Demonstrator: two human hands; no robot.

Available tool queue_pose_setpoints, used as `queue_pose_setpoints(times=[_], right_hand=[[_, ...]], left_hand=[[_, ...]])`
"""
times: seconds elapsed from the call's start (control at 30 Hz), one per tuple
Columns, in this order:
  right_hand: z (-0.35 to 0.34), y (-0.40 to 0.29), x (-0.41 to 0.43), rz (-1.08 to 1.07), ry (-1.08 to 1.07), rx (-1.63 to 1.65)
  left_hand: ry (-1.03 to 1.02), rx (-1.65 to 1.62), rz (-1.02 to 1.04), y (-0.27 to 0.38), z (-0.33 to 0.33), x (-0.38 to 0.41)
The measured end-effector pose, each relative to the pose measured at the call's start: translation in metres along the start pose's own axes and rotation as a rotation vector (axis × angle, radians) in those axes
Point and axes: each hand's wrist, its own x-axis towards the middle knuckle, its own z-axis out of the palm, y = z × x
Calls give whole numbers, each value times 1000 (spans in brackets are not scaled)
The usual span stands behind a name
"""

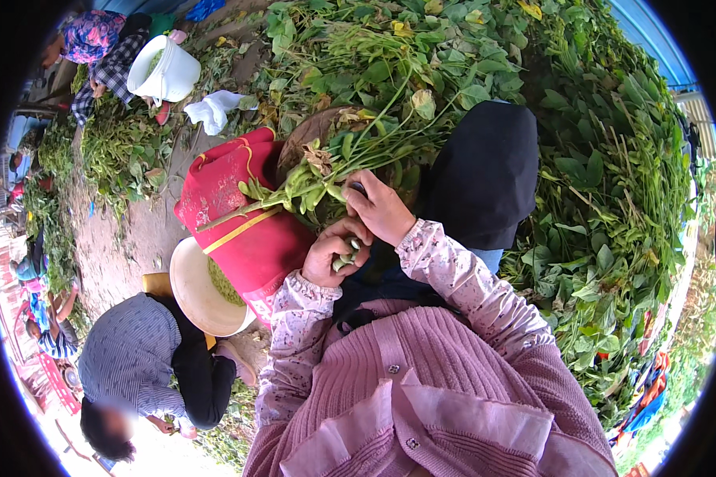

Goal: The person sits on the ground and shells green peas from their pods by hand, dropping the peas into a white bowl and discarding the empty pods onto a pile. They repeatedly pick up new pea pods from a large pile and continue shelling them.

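My left hand (337, 253) is curled around several loose green soybean pods (346, 256), whose ends show between the fingers. Just above it, my right hand (379, 206) has its thumb and fingers closed at the pod-bearing part of a cut soybean plant (301, 188). Something small and dark sits at those fingertips; what it is cannot be made out. The plant's bare stem end lies across a red cloth or bag (245, 208) over my leg, and its leafy stalks reach up to the right. My two hands touch or nearly touch.
A white tub (185, 286) holding shelled-off green pods stands beside the red covering, near a bent-over co-worker (131, 340). Soybean plants (596, 220) are heaped at right and ahead. A white bucket (179, 71) stands by another person (104, 56); a white plastic bag (214, 111) lies nearby.
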Motion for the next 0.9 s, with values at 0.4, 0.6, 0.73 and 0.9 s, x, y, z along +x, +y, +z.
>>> queue_pose_setpoints(times=[0.4,0.6,0.73,0.9], right_hand=[[-6,10,-13,-390,-60,-526],[5,-8,-28,-56,-72,-577],[8,-3,-22,-148,-6,-520],[3,-22,-6,-234,35,-423]], left_hand=[[582,176,381,10,23,26],[738,345,477,4,25,34],[696,608,590,11,17,40],[433,715,346,62,38,26]])
